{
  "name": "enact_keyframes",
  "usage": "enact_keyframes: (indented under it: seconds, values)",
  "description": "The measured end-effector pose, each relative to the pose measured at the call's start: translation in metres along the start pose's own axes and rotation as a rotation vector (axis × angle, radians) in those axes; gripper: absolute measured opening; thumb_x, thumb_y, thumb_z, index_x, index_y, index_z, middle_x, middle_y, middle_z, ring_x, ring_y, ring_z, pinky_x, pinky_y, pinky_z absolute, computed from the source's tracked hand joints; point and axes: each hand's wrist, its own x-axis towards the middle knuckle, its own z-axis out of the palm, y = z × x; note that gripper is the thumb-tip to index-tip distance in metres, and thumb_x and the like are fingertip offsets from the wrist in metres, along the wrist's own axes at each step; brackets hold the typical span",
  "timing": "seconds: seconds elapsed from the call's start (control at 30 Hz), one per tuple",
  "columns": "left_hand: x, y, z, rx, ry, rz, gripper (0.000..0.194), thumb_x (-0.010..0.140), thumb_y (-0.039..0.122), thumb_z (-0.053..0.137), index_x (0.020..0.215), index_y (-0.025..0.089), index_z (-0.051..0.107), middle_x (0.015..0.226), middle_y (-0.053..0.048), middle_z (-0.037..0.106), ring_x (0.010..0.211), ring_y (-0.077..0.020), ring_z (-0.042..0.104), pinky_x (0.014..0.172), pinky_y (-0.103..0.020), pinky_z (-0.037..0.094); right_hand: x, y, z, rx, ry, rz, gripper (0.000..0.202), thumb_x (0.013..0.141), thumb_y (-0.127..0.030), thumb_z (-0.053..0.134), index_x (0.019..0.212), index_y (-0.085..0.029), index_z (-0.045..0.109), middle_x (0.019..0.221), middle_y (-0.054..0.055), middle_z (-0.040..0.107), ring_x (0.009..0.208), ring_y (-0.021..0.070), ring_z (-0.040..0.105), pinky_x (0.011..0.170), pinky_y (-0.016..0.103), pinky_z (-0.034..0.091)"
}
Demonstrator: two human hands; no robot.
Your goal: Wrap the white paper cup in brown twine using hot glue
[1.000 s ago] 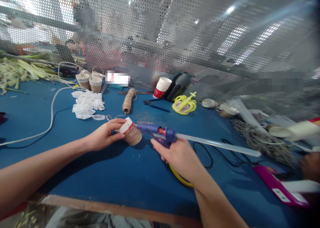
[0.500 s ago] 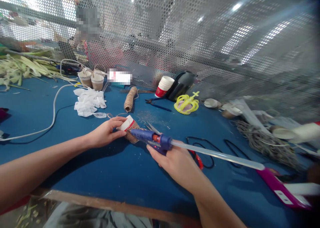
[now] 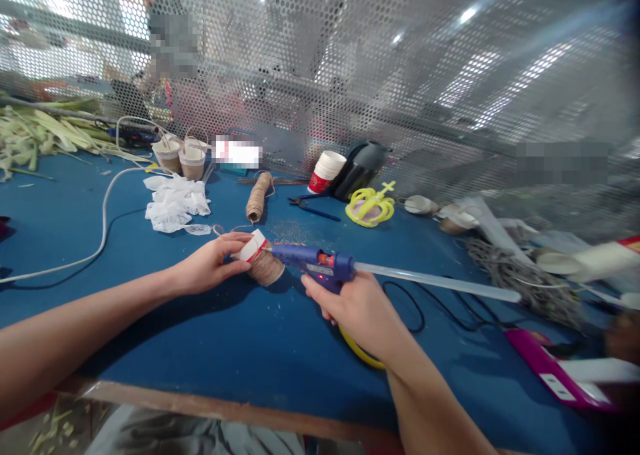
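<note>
My left hand holds a paper cup lying on its side on the blue table. Brown twine is wrapped round part of the cup, and a white and red band near its rim is bare. In my right hand is a blue glue gun with a long clear glue stick sticking out of its back. The gun's nozzle points left and meets the cup at the edge of the twine. A small red light shows on the gun.
Behind the cup lie a twine roll, white lace, pliers and a yellow crown-shaped piece. Stacked cups stand farther back. A purple power strip and grey cord are at right.
The glue gun and my right hand have shifted slightly right, uncovering more of the twine-wrapped cup. A yellow ring-shaped edge now shows below my right hand; the red handle there is out of sight.
</note>
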Motion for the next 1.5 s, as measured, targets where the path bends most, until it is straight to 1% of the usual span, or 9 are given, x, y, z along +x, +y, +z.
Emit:
enact_keyframes:
  seconds: [0.37, 0.53, 0.63, 0.73, 0.83, 1.03, 1.2, 1.37, 1.5]
  values:
    - [-0.001, 0.001, 0.0, -0.01, -0.007, 0.001, 0.019, 0.083, 0.028, 0.047, 0.088, 0.016, 0.061, 0.122, -0.01, 0.053, 0.118, -0.0241, 0.044, 0.1, -0.037, 0.034, 0.008, 0.0, 0.001, 0.052, 0.033, 0.099, 0.022, 0.075, -0.03, 0.052, 0.059, -0.016, 0.053, 0.041, -0.002, 0.053, 0.035, 0.0101, 0.05, 0.039, 0.021, 0.042]
    - [0.001, 0.002, -0.001, -0.022, -0.006, -0.006, 0.018, 0.082, 0.027, 0.049, 0.087, 0.016, 0.061, 0.121, -0.011, 0.054, 0.117, -0.0242, 0.045, 0.1, -0.038, 0.034, 0.004, 0.002, 0.002, -0.02, 0.014, 0.0, 0.025, 0.078, -0.032, 0.048, 0.058, -0.018, 0.055, 0.041, -0.002, 0.054, 0.036, 0.0114, 0.052, 0.041, 0.022, 0.043]
    - [0.001, 0.001, 0.0, -0.037, 0.011, -0.022, 0.016, 0.081, 0.026, 0.05, 0.086, 0.015, 0.061, 0.119, -0.011, 0.056, 0.115, -0.0241, 0.046, 0.099, -0.038, 0.035, -0.001, 0.003, 0.004, -0.109, 0.031, -0.099, 0.026, 0.077, -0.03, 0.049, 0.054, -0.021, 0.055, 0.039, -0.003, 0.053, 0.038, 0.0126, 0.052, 0.045, 0.024, 0.043]
    - [0.001, 0.002, 0.001, -0.053, 0.023, -0.035, 0.015, 0.081, 0.025, 0.05, 0.084, 0.015, 0.061, 0.116, -0.012, 0.057, 0.111, -0.0237, 0.049, 0.096, -0.038, 0.038, -0.004, 0.002, 0.007, -0.173, 0.049, -0.167, 0.025, 0.078, -0.03, 0.049, 0.056, -0.022, 0.056, 0.038, -0.003, 0.051, 0.041, 0.0142, 0.053, 0.048, 0.025, 0.042]
    - [0.001, 0.003, 0.001, -0.055, 0.016, -0.021, 0.015, 0.082, 0.024, 0.048, 0.082, 0.015, 0.061, 0.114, -0.011, 0.057, 0.108, -0.0223, 0.051, 0.094, -0.035, 0.039, -0.006, 0.0, 0.011, -0.198, 0.042, -0.169, 0.022, 0.078, -0.031, 0.049, 0.06, -0.022, 0.057, 0.041, -0.002, 0.052, 0.045, 0.015, 0.054, 0.05, 0.026, 0.042]
    - [0.001, 0.005, 0.0, -0.029, 0.006, -0.018, 0.016, 0.083, 0.023, 0.047, 0.081, 0.015, 0.061, 0.112, -0.01, 0.058, 0.107, -0.0219, 0.051, 0.094, -0.036, 0.039, -0.007, 0.0, 0.012, -0.212, 0.046, -0.185, 0.021, 0.078, -0.032, 0.049, 0.061, -0.021, 0.056, 0.041, -0.003, 0.053, 0.042, 0.0135, 0.052, 0.051, 0.025, 0.042]
    - [0.001, 0.003, -0.001, -0.007, -0.004, -0.006, 0.018, 0.083, 0.026, 0.047, 0.088, 0.015, 0.061, 0.12, -0.01, 0.055, 0.113, -0.0236, 0.048, 0.098, -0.037, 0.037, -0.003, 0.003, 0.006, -0.11, 0.032, -0.128, 0.023, 0.077, -0.03, 0.05, 0.056, -0.021, 0.055, 0.039, -0.003, 0.053, 0.037, 0.0122, 0.051, 0.044, 0.023, 0.042]
    - [0.0, 0.001, -0.001, 0.004, -0.02, -0.004, 0.018, 0.083, 0.027, 0.047, 0.087, 0.016, 0.061, 0.125, -0.01, 0.052, 0.117, -0.0236, 0.045, 0.1, -0.037, 0.035, 0.004, 0.001, 0.002, 0.032, 0.036, 0.027, 0.024, 0.076, -0.031, 0.051, 0.057, -0.017, 0.054, 0.041, -0.002, 0.054, 0.036, 0.0112, 0.052, 0.041, 0.021, 0.043]
    - [-0.001, 0.001, -0.002, -0.001, -0.028, 0.004, 0.019, 0.084, 0.027, 0.046, 0.089, 0.015, 0.061, 0.125, -0.011, 0.052, 0.118, -0.0237, 0.045, 0.101, -0.037, 0.034, 0.008, -0.001, 0.002, 0.084, 0.04, 0.098, 0.02, 0.074, -0.029, 0.052, 0.06, -0.016, 0.055, 0.04, -0.002, 0.053, 0.034, 0.0101, 0.049, 0.038, 0.021, 0.041]
